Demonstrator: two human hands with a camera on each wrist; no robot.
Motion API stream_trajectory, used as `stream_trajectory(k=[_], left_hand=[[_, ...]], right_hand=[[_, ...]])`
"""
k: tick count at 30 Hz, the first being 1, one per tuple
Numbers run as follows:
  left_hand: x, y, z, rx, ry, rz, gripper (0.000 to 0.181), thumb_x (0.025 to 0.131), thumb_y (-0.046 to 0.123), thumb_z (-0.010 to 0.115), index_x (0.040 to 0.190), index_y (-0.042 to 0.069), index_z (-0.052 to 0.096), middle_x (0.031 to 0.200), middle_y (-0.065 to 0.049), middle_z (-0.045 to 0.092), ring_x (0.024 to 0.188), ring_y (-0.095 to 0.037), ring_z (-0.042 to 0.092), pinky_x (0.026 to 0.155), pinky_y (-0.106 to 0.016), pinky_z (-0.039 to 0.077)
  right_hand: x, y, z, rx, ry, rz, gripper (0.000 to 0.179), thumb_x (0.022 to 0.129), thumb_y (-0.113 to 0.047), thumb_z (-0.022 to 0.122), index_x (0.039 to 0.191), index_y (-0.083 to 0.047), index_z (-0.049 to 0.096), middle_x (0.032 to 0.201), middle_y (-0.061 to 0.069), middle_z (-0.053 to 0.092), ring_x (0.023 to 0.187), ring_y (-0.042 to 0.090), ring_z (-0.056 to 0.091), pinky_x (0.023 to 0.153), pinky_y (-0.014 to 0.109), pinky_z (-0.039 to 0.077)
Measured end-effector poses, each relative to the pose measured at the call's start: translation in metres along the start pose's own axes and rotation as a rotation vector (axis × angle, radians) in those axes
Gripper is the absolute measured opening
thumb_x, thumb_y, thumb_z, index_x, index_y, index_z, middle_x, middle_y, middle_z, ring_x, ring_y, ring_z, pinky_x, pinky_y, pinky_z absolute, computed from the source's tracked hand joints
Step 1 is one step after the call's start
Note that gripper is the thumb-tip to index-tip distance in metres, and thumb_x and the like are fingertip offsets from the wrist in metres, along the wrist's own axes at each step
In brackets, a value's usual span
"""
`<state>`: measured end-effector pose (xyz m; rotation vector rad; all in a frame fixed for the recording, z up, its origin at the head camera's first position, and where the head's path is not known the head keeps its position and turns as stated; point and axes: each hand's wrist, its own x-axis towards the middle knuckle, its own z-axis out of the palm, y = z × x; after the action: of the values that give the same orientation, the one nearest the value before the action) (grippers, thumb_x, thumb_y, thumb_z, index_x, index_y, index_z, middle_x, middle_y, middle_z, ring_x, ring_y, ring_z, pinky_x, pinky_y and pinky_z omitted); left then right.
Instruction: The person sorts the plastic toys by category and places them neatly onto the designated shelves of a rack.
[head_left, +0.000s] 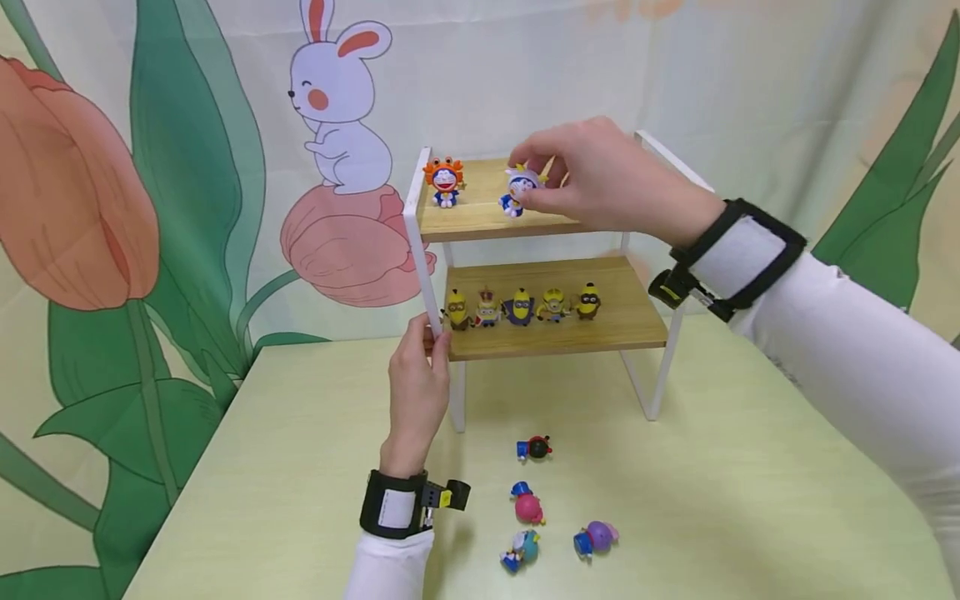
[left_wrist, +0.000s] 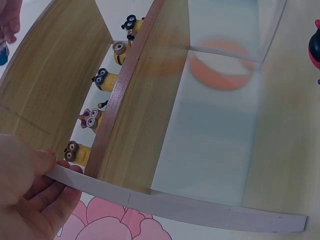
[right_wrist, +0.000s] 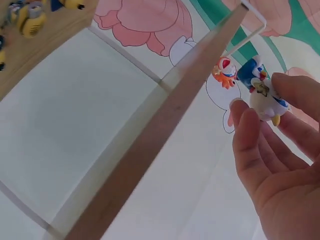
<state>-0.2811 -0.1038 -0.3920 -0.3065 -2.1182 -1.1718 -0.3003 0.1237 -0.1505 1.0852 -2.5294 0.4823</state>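
Observation:
My right hand (head_left: 600, 175) pinches a small blue-and-white figurine (head_left: 517, 190) with a white hood and yellow horn tips, at the top board (head_left: 480, 218) of a two-tier shelf. In the right wrist view the figurine (right_wrist: 267, 102) sits between thumb and fingertips; whether its base touches the board I cannot tell. An orange crab-hooded figurine (head_left: 445, 183) stands at that board's left end. My left hand (head_left: 418, 387) grips the shelf's white side frame (head_left: 424, 283) near the lower board. The left wrist view shows thumb and fingers around this frame (left_wrist: 125, 196).
Several yellow minion figurines (head_left: 519, 308) stand in a row on the lower board (head_left: 555, 340). On the table (head_left: 300, 467), before the shelf, lie a black-and-red figurine (head_left: 536, 448), a pink one (head_left: 528, 505), a teal one (head_left: 521, 550) and a purple one (head_left: 598, 537). A printed cloth (head_left: 510, 75) hangs behind.

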Motion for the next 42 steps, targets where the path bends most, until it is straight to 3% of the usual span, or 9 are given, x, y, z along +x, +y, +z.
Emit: stream_trajectory(k=[8,15,27,42], left_hand=[[0.001,0.000,-0.003,-0.002,0.007,0.008,0.023,0.097,0.003,0.059,0.118,-0.004,0.055,0.093,-0.014,0.062,0.080,-0.025,0.060,0.069,-0.035,0.052],[0.000,0.000,-0.003,-0.007,0.007,0.002,0.022,0.097,0.004,0.058,0.117,-0.005,0.055,0.093,-0.014,0.062,0.080,-0.024,0.060,0.069,-0.034,0.052],[0.000,0.001,-0.003,-0.007,0.003,0.006,0.024,0.098,0.003,0.057,0.120,-0.006,0.055,0.094,-0.014,0.062,0.080,-0.024,0.060,0.069,-0.035,0.052],[0.001,0.004,-0.005,0.000,-0.005,-0.006,0.026,0.097,0.003,0.059,0.121,-0.006,0.055,0.094,-0.014,0.062,0.080,-0.024,0.060,0.069,-0.034,0.052]], right_hand=[[0.037,-0.004,-0.004,-0.060,-0.047,0.033,0.037,0.097,-0.019,0.062,0.131,-0.003,0.060,0.117,0.014,0.064,0.096,0.024,0.061,0.083,0.037,0.048],[0.056,0.000,0.002,-0.048,-0.121,0.108,0.038,0.098,-0.020,0.062,0.131,-0.002,0.059,0.122,0.014,0.061,0.107,0.026,0.056,0.095,0.039,0.043],[0.066,0.008,0.015,-0.016,-0.170,0.120,0.031,0.096,-0.015,0.064,0.123,-0.001,0.061,0.121,0.014,0.061,0.112,0.027,0.054,0.097,0.040,0.042],[0.072,0.010,0.021,-0.016,-0.197,0.146,0.030,0.096,-0.013,0.062,0.124,-0.003,0.062,0.122,0.012,0.061,0.114,0.026,0.054,0.099,0.040,0.041]])
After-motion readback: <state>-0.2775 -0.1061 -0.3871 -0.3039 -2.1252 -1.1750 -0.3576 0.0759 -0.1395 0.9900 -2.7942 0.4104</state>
